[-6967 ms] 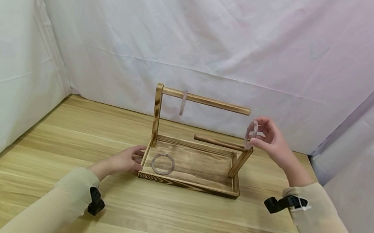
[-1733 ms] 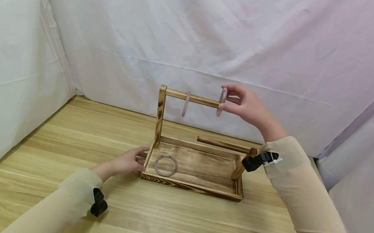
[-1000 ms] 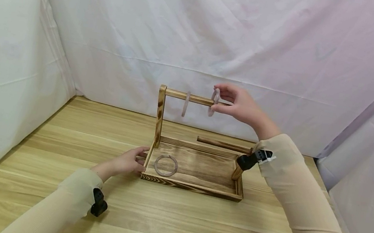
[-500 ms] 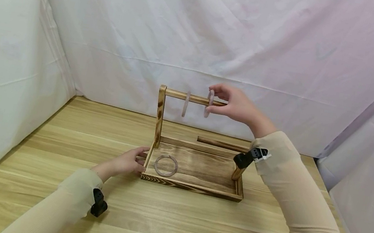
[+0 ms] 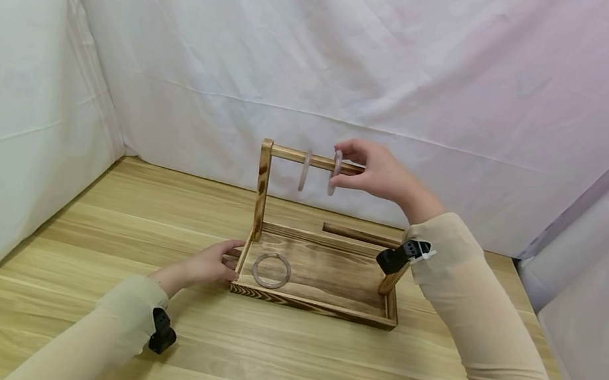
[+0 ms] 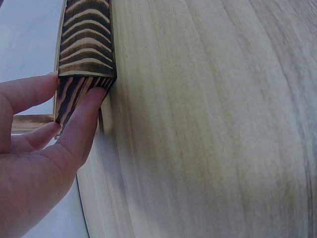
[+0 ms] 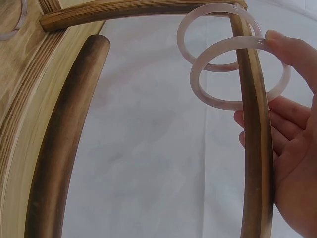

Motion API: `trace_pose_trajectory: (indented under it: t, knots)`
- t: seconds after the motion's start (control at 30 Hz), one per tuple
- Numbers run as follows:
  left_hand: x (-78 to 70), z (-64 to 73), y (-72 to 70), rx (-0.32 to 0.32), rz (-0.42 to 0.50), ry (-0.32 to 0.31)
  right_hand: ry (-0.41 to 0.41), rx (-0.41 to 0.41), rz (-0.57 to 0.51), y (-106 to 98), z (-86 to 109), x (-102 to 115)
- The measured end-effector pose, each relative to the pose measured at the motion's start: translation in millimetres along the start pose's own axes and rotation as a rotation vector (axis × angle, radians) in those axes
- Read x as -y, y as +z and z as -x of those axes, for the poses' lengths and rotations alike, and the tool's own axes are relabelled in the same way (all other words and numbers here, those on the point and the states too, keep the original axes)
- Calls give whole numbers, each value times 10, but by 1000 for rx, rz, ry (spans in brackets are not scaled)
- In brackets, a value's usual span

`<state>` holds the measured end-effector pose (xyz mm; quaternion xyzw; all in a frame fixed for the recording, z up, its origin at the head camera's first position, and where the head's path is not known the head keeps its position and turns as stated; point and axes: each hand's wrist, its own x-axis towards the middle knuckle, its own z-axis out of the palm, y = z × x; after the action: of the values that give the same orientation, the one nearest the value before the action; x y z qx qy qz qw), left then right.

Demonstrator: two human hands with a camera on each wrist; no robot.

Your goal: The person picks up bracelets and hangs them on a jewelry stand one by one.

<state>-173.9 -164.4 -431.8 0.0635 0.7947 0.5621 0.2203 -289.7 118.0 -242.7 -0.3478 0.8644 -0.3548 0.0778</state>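
A burnt-wood bangle stand on a tray base (image 5: 325, 281) has an upper rod (image 5: 285, 152) on a left post. My right hand (image 5: 380, 170) pinches a pale lilac bangle (image 5: 335, 173) between thumb and fingertips; in the right wrist view the rod passes through this ring. Left of it on the same rod hangs a second bangle (image 5: 305, 170), a small gap apart. A third bangle (image 5: 268, 285) lies flat in the tray's front left. Fingertips and thumb of my left hand (image 5: 210, 263), spread along it, touch the tray's left end wall.
A lower rod (image 5: 360, 234) runs leftward from a short post (image 5: 392, 282) at the tray's right end, partly behind my right sleeve. The stand sits on a wood-grain table (image 5: 275, 366). White cloth (image 5: 231, 50) encloses the back and sides.
Seven seconds ago the held bangle was off the upper rod, at the right. Since then my right hand has brought it onto the rod and slid it left. My left hand stays on the tray.
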Motion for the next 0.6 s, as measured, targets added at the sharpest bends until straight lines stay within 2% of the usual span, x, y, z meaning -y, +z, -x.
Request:
trace_pose_trajectory:
  t: [0.6]
  knots:
    - [9,-14,10,0,8,14,30,61,150,10,24,28]
